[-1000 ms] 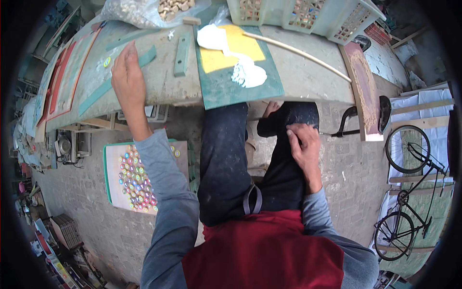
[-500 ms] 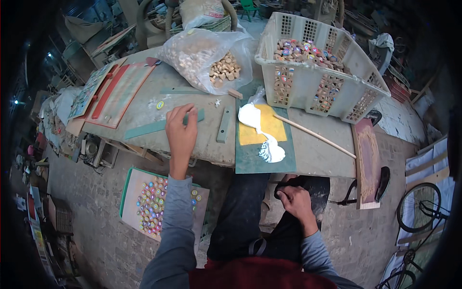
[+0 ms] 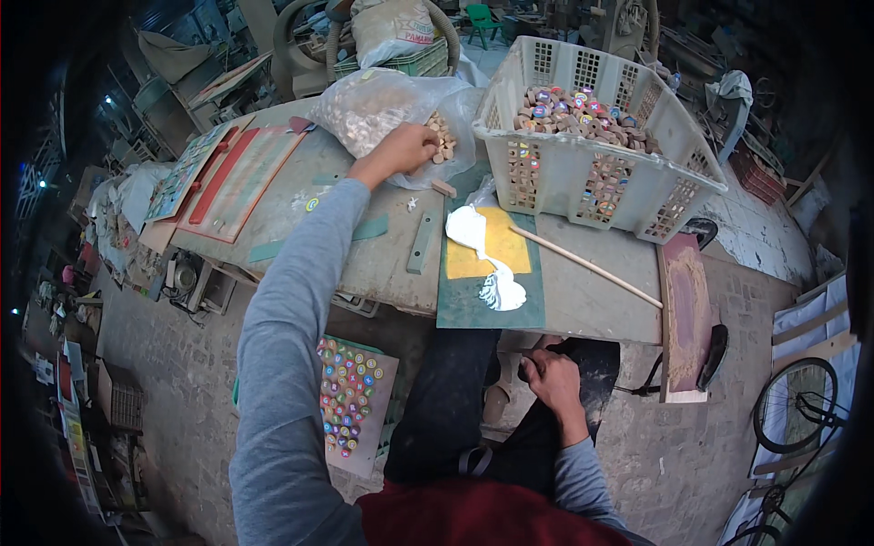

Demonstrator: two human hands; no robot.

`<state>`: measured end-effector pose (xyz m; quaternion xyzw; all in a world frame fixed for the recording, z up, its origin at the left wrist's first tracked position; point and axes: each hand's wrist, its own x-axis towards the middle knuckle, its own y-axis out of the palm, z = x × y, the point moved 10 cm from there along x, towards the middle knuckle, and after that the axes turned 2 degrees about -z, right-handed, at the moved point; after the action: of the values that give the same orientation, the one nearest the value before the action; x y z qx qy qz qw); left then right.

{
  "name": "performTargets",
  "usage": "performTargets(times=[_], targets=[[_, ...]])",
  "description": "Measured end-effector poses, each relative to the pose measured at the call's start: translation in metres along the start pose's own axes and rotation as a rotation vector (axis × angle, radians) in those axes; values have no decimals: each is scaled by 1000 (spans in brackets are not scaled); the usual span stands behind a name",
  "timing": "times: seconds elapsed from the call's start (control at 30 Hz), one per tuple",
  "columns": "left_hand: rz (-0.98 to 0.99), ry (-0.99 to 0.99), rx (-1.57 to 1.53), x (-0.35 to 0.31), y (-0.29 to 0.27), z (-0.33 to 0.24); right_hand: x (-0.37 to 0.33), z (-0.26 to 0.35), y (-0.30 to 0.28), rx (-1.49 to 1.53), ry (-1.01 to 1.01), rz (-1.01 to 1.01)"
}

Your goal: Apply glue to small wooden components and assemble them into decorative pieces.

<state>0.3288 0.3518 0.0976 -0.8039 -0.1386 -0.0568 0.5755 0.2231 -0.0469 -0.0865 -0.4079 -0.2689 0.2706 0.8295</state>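
My left hand (image 3: 407,148) reaches into the mouth of a clear plastic bag (image 3: 364,105) of small wooden pieces (image 3: 443,138). Its fingers are bent down among the pieces, and their tips are partly hidden. Low by my dark trousers, my right hand (image 3: 553,378) is closed; what lies inside it, if anything, does not show. Between the hands on the table, a green board (image 3: 455,305) carries a yellow sheet (image 3: 510,238) with a spread of white paste (image 3: 467,227). A thin wooden stick (image 3: 587,264) leans from the sheet toward the table's front edge.
A white plastic crate (image 3: 564,150) of printed wooden pieces stands at the back right. Below the table, a board (image 3: 387,409) bears rows of colourful round pieces. Green strips (image 3: 421,243), a red-edged panel (image 3: 246,182) and a long wooden plank (image 3: 685,309) lie around the table.
My left hand has moved forward and right, from above the green strip to the bag's mouth. My right hand has stayed by my leg. The view has shifted slightly.
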Motion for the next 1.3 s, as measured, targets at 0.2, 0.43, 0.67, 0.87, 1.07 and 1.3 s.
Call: performTargets(times=[0.2, 0.43, 0.67, 0.87, 1.07, 1.3], targets=[[-88, 85, 319, 5, 23, -16, -5, -5, -1, -25, -7, -17], [-267, 25, 379, -6, 19, -21, -6, -11, 3, -69, -23, -2], [-363, -122, 433, -11, 4, -26, -2, 4, 0, 6, -44, -3], [-515, -132, -263, -84, -59, -35, -3, 13, -3, 89, -95, 8], [-593, -343, -910, -182, -28, -57, -17, 10, -50, 525, 62, -17], [-751, -411, -1077, -224, 22, -41, 21, 126, -233, 329, -469, -91]])
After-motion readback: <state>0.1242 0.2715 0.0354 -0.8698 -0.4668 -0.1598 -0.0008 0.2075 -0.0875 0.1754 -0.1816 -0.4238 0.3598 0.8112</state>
